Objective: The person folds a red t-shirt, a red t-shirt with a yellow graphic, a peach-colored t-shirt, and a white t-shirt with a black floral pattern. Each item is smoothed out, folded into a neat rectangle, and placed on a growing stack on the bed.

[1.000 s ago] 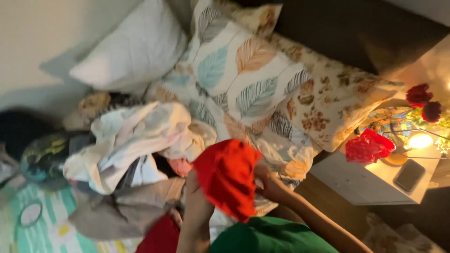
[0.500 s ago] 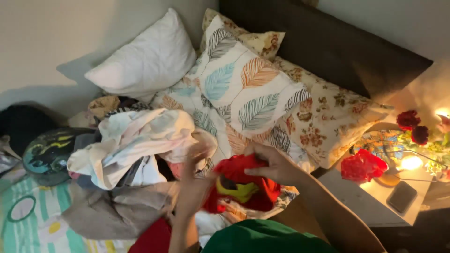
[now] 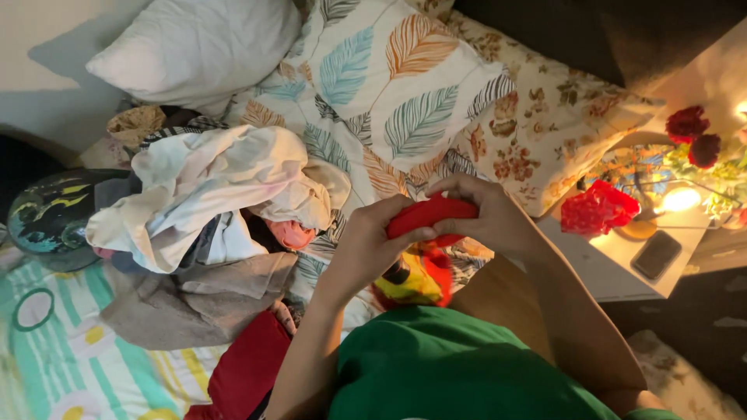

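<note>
Both my hands hold a small red garment point(image 3: 424, 216) with a yellow print hanging below it, raised over the bed in front of my green shirt. My left hand point(image 3: 372, 241) grips its left end with the thumb on top. My right hand point(image 3: 481, 214) closes over its right end, fingers curled across the bunched red fabric. Just left of my hands lies a heap of crumpled clothes point(image 3: 210, 194), mostly white with grey pieces. Another red cloth point(image 3: 247, 365) lies below my left forearm.
A white pillow point(image 3: 194, 43), a leaf-patterned pillow point(image 3: 389, 85) and a floral pillow point(image 3: 545, 132) sit at the head of the bed. At the right, a white bedside table point(image 3: 615, 268) carries a phone point(image 3: 657, 255), a glowing lamp point(image 3: 679, 200) and red flowers point(image 3: 597, 208). A dark round object point(image 3: 47, 218) rests at left.
The red garment was held up spread open, then lowered and bunched together; it is now gripped compactly between both hands. The camera view has tilted closer to the bed.
</note>
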